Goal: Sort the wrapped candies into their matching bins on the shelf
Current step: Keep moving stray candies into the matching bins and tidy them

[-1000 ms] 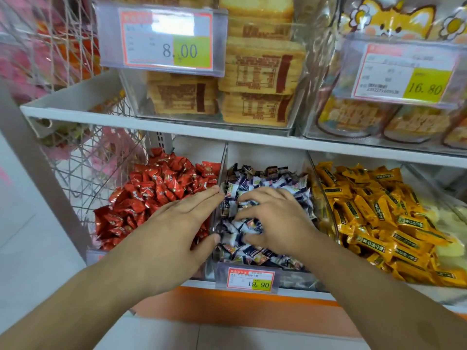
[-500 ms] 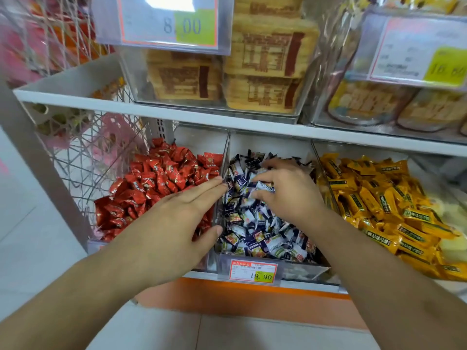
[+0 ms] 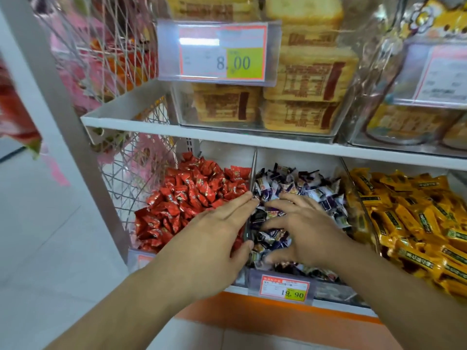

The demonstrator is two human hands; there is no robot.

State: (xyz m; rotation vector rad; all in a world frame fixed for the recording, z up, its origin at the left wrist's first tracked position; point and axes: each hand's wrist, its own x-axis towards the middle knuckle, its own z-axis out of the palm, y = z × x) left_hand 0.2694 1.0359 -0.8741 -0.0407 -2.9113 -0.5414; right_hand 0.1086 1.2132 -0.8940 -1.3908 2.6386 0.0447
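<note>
Lower shelf: three clear bins side by side. Red candies (image 3: 192, 200) are heaped in the left bin, purple-and-white candies (image 3: 298, 188) in the middle bin, yellow candies (image 3: 414, 213) in the right bin. No stray colour can be made out in any pile from this view.

The left hand (image 3: 212, 238) is laid along the clear divider (image 3: 253, 173) between the red and middle bins, fingers straight and close together, thumb hooked at the divider's front edge; nothing is held in it. The right hand (image 3: 300, 231) is spread palm-down on the purple-and-white pile, fingers (image 3: 278, 203) parted and slightly bent into the wrappers. Whether a candy is pinched beneath the palm cannot be told; the underside is hidden.

Step judged: the middle pile is being raked or searched for misplaced pieces.

Risks noted:
- The piles are heaped near the divider tops; a sweeping right hand could push purple-and-white pieces over into the red or yellow bin, undoing the sort.
- Wrappers are slick and loose; a scooped handful could spill over the low front wall by the price tag (image 3: 285, 289) to the floor.
- Pressure from the left hand could flex the thin divider and let red pieces slide across.
</note>
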